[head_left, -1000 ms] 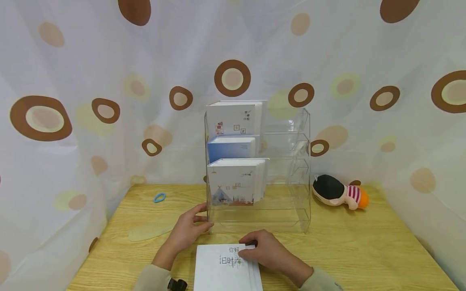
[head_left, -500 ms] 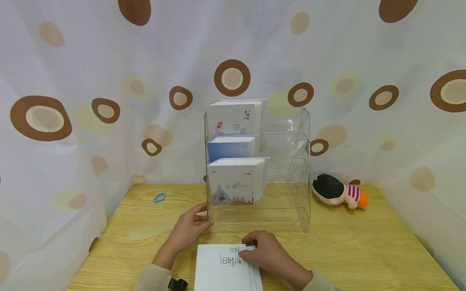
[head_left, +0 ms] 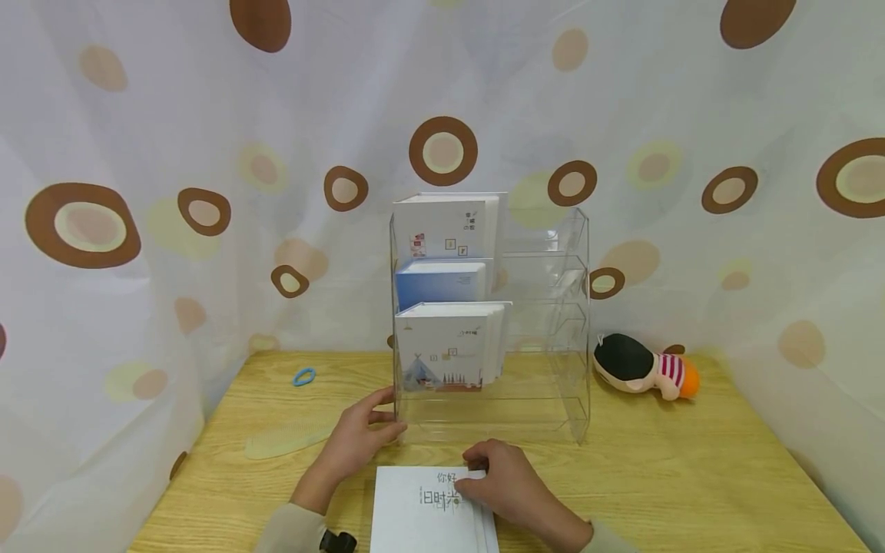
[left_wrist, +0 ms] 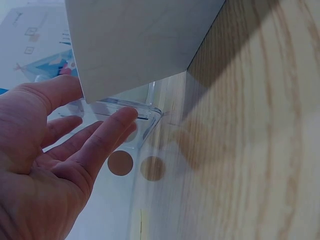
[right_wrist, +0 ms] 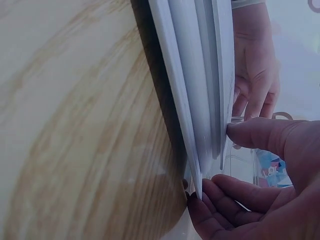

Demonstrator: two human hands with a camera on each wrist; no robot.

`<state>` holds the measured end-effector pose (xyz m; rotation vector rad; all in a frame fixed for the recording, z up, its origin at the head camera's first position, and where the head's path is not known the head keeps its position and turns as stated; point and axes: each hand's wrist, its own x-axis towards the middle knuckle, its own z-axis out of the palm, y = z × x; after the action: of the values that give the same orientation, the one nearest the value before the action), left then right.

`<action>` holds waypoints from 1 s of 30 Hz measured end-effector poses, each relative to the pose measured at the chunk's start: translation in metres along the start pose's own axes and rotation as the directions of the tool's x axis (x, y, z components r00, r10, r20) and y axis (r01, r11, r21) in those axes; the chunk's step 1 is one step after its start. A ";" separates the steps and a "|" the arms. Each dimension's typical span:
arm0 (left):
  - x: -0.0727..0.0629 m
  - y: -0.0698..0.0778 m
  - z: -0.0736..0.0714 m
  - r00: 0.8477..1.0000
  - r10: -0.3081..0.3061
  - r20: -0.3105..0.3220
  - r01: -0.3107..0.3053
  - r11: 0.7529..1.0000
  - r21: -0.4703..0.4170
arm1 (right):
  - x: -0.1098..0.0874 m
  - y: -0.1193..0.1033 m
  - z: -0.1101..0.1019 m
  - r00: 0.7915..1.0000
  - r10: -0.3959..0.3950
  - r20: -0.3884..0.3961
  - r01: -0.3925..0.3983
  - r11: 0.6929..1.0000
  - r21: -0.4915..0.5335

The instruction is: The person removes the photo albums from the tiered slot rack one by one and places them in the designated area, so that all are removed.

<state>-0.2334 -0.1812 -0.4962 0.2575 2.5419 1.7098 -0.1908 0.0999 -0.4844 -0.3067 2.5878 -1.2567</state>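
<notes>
A thick white hardcover book (head_left: 422,518) with Chinese lettering lies at the front of the table. My right hand (head_left: 508,484) grips its far right corner, thumb on the upper cover. In the right wrist view, fingertips curl under the lower cover of the book (right_wrist: 187,75). Beyond it stands a clear acrylic rack (head_left: 571,376). My left hand (head_left: 354,442) touches the rack's left front side with loosely extended fingers. On the rack's tiers lean a white book with a tent picture (head_left: 442,349), a blue book (head_left: 439,284) and another white book (head_left: 439,226).
A plush doll (head_left: 646,365) lies right of the rack. To the left are a blue ring (head_left: 303,376) and a pale comb (head_left: 286,441), partly hidden by my left hand. A cloth with brown spots (head_left: 207,322) hangs behind and beside the wooden table (head_left: 691,476).
My right fingertips shift slightly to the right along the book's far edge. The left hand, the rack and its books stay in place.
</notes>
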 end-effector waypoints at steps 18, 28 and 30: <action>0.000 -0.001 0.001 1.000 -0.009 -0.007 0.009 1.000 -0.010 | 0.006 -0.022 -0.041 0.988 -0.013 -0.151 0.017 0.999 0.029; -0.001 0.001 0.001 1.000 -0.016 -0.014 0.015 1.000 -0.017 | 0.014 -0.041 -0.089 0.984 -0.081 -0.161 0.089 0.995 0.047; -0.001 0.001 0.001 1.000 -0.016 -0.014 0.016 1.000 -0.019 | 0.014 -0.044 -0.095 0.980 -0.102 -0.168 0.113 0.992 0.056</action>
<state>-0.2325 -0.1802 -0.4959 0.2242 2.5292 1.7353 -0.2299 0.1393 -0.3949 -0.3482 2.6925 -1.4578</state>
